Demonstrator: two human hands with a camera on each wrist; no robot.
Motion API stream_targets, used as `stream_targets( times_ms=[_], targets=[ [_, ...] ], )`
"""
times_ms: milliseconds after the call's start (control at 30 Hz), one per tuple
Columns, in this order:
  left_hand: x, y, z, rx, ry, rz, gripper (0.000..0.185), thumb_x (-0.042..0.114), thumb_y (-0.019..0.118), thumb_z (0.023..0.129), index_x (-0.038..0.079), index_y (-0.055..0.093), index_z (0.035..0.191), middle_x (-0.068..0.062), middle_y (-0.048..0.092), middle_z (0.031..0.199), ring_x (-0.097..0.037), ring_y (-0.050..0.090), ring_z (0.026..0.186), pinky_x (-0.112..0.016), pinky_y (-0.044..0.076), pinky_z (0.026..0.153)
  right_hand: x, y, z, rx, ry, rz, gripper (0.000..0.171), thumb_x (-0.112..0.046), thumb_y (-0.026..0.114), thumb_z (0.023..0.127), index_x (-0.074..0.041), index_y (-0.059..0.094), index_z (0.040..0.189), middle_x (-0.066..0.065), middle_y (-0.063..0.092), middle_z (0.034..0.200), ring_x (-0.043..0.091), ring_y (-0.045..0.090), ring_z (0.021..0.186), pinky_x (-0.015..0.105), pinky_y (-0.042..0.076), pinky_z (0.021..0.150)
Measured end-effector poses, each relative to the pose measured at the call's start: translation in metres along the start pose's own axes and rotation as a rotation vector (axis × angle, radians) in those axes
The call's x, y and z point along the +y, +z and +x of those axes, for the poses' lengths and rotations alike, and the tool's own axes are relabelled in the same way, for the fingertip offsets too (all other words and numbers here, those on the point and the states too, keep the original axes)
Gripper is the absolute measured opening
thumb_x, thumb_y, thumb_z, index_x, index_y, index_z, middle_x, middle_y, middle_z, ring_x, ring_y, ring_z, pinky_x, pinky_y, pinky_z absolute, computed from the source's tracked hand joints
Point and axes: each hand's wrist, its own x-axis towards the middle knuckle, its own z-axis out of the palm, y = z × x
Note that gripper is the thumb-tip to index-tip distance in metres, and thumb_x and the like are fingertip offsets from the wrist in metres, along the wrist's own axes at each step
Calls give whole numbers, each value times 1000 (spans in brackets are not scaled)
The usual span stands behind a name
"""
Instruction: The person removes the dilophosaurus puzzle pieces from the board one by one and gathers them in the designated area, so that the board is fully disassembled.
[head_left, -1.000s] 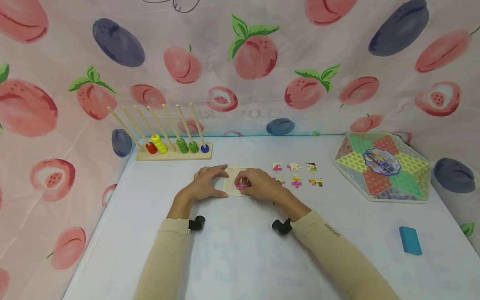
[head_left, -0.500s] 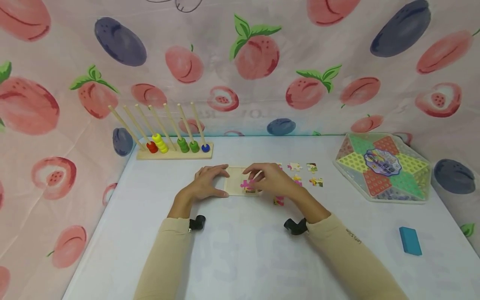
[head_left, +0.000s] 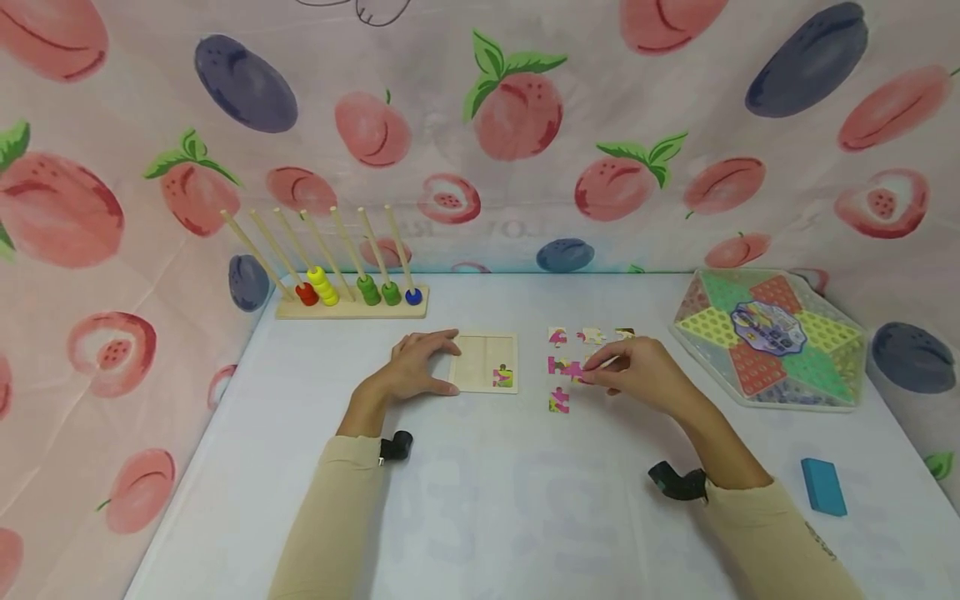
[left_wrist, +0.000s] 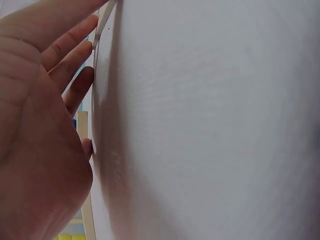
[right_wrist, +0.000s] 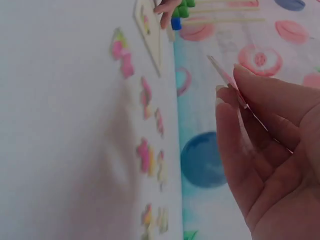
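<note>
My left hand (head_left: 420, 365) rests at the left side of a shallow wooden puzzle tray (head_left: 468, 358), thumb near the lower corner and fingers near the upper one. A pink, green and yellow puzzle piece (head_left: 503, 377) lies in the tray's lower right corner. To the right of the tray, my right hand (head_left: 637, 375) pinches a puzzle piece (right_wrist: 227, 77) between thumb and fingers; the right wrist view shows it edge-on, raised off the table. Below and around that hand lie several loose pieces, among them a pink one (head_left: 558, 401). The hand partly hides some of them.
A wooden bead rack (head_left: 352, 311) with coloured beads stands at the back left. At the back right lies a clear-lidded hexagonal box (head_left: 768, 333) of small coloured parts. A blue block (head_left: 823, 487) sits near the right edge. Patterned cloth (head_left: 517, 192) hangs behind the table.
My right hand has moved from over the tray to the right, above the loose pieces, carrying a piece. The tray's corner piece is now uncovered. My left hand stays in place.
</note>
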Motion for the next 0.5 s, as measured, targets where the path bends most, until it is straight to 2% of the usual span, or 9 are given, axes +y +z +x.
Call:
stream_targets(
  times_ms=[267, 500],
  targets=[
    [-1, 0, 2, 11, 4, 16, 59, 38, 85, 73, 22, 60, 124, 6, 34, 158, -28, 29, 141, -54, 6, 117, 39, 0, -17, -29, 56, 19, 12, -13, 75, 85, -8, 70, 94, 11, 69, 97, 19, 68, 69, 30, 58, 59],
    [-2, 3, 1, 8, 0, 9, 58, 38, 85, 73, 24, 60, 124, 7, 34, 158, -27, 28, 142, -54, 4, 118, 47, 10, -18, -10, 73, -63, 11, -14, 76, 83, -8, 71, 91, 7, 68, 87, 14, 63, 58, 26, 54, 55]
  ],
)
